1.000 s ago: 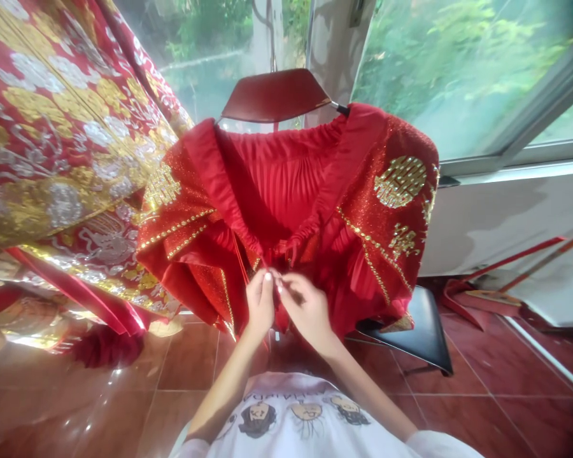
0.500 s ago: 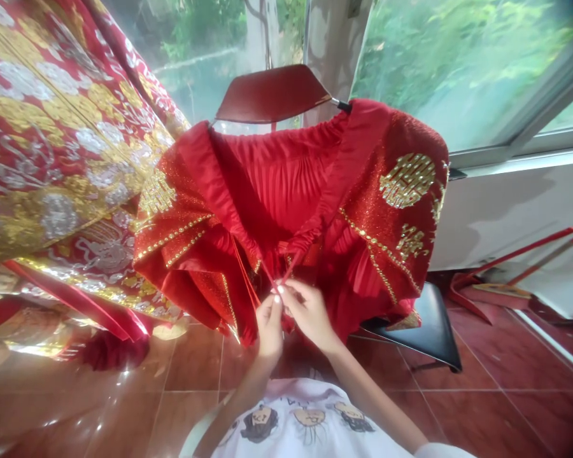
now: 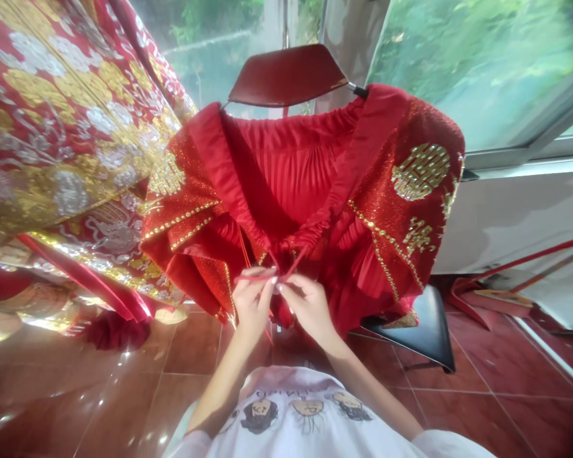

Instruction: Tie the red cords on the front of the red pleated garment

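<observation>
A red skirt (image 3: 291, 175) with a gathered waistband and gold beaded trim is draped over a chair back, its opening facing me. Two ends of a red drawstring (image 3: 293, 262) come out of the gathered band and meet between my hands. My left hand (image 3: 252, 302) pinches the string, and a length of it runs leftward across the fingers. Close beside it, my right hand (image 3: 310, 308) also pinches the string, thumb and forefinger near the left fingertips. Whether the string is knotted there, I cannot make out.
The chair's reddish backrest (image 3: 289, 76) rises behind the garment, and its black seat (image 3: 423, 331) shows at lower right. An embroidered red and gold garment (image 3: 71, 146) hangs at left. A red-handled dustpan (image 3: 496, 296) lies near the right wall. Windows (image 3: 482, 70) stand behind.
My left hand has shifted left and up a little, and a stretch of string now lies across its fingers. My right hand stays near the same spot. The view has shifted slightly.
</observation>
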{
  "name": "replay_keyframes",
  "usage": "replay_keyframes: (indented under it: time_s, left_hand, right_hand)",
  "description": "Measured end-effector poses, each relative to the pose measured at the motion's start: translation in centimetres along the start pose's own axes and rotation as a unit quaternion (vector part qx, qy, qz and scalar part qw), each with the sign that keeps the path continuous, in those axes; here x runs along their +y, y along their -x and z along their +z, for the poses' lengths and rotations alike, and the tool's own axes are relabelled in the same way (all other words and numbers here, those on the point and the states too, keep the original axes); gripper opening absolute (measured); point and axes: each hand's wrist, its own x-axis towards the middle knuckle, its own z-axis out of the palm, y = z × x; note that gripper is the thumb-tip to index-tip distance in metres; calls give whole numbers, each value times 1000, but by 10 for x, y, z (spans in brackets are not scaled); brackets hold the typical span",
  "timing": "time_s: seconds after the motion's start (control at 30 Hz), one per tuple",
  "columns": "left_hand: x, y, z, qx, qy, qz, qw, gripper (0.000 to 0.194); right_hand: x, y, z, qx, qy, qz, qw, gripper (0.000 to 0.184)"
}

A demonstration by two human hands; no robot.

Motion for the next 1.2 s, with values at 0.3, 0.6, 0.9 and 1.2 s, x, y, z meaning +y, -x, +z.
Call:
replay_keyframes:
  time_s: [0.3, 0.6, 0.9, 1.2]
  left_hand:
    - [5, -13, -6, -4, -125, 96, 988, 13]
    - [8, -16, 13, -15, 65, -148, 987, 24]
    - [-7, -11, 7, 84, 351, -355, 862, 50]
    - [-14, -13, -23, 141, 591, -377, 699, 34]
  right_hand:
    - [1, 4, 9, -35, -28, 31, 998, 13]
    - [-1, 3, 8, -66, -12, 37, 997, 16]
    - [-4, 3, 4, -73, -33, 40, 996, 11]
    - [-5, 3, 3, -92, -16, 39, 995, 16]
